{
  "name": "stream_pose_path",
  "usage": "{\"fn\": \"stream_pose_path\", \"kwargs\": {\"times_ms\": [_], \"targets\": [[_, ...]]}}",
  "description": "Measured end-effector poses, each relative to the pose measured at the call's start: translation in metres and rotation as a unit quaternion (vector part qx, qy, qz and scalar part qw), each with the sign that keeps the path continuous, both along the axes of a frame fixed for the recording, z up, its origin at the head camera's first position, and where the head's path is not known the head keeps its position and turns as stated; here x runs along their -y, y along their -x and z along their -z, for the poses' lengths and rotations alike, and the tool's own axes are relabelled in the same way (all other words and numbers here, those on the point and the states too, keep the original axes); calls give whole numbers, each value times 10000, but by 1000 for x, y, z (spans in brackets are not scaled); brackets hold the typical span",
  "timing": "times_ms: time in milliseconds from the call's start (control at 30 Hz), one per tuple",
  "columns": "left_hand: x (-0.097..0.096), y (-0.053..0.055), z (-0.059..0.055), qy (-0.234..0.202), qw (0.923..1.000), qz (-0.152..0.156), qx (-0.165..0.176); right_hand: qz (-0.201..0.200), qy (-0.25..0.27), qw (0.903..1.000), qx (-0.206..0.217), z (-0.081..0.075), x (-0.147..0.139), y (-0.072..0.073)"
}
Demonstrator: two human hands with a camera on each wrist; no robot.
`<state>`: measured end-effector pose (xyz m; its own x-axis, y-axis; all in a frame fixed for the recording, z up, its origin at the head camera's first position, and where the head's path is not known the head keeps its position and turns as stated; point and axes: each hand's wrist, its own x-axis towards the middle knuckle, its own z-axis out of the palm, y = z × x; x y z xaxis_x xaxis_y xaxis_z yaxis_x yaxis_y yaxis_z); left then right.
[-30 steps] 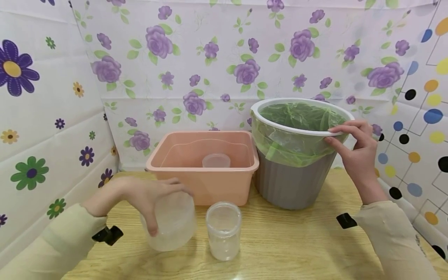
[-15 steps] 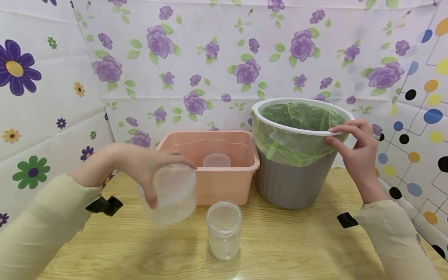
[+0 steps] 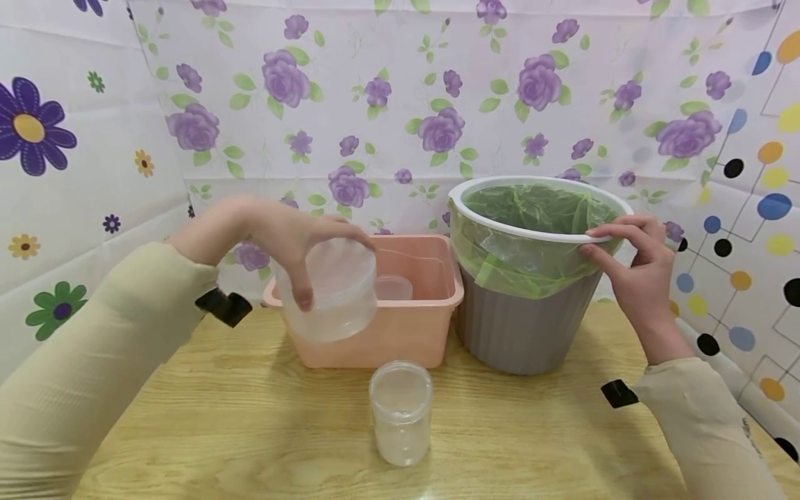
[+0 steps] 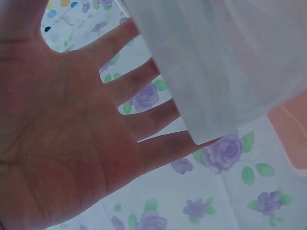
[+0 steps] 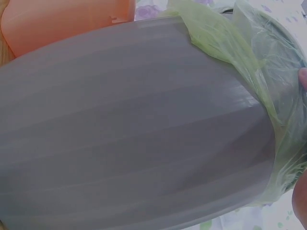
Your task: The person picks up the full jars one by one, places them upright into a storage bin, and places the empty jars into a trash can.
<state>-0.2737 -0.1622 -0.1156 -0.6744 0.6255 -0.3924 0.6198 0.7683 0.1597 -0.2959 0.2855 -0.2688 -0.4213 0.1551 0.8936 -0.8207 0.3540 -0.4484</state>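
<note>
My left hand (image 3: pixel 275 232) grips a wide, round translucent plastic container (image 3: pixel 340 295) from above, thumb on its near side. The container hangs clear of the table, overlapping the left front of a pink plastic basin (image 3: pixel 406 337). In the left wrist view, my fingers reach behind the container's pale wall (image 4: pixel 225 81). My right hand (image 3: pixel 640 267) pinches the white rim (image 3: pixel 519 228) of a grey trash can (image 3: pixel 525 330), thumb below and fingers on top. A green bag (image 3: pixel 531 274) lines the can and folds over its outside. The right wrist view is mostly filled by the can's ribbed side (image 5: pixel 134 120).
A clear cylindrical jar (image 3: pixel 402 423) stands on the wood-grain table (image 3: pixel 500 437) in front of the basin. Inside the basin sits another small translucent container (image 3: pixel 395 288). Behind everything hangs a flowered cloth (image 3: pixel 387 125), with patterned sheets at both sides.
My left hand has lifted the round container off the table and carried it up and right, to the basin's front edge. My right hand stays on the can's rim.
</note>
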Motion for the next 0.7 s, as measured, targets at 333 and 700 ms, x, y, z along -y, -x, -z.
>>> {"fn": "stream_pose_path", "kwargs": {"times_ms": [333,700], "targets": [[-27,15,-34,226,9992,21,-344,-63,24,10000,45,-2,2,-1],[-65,26,-62,182,9936,145,-1110,-101,48,9999,25,0,1,0]]}}
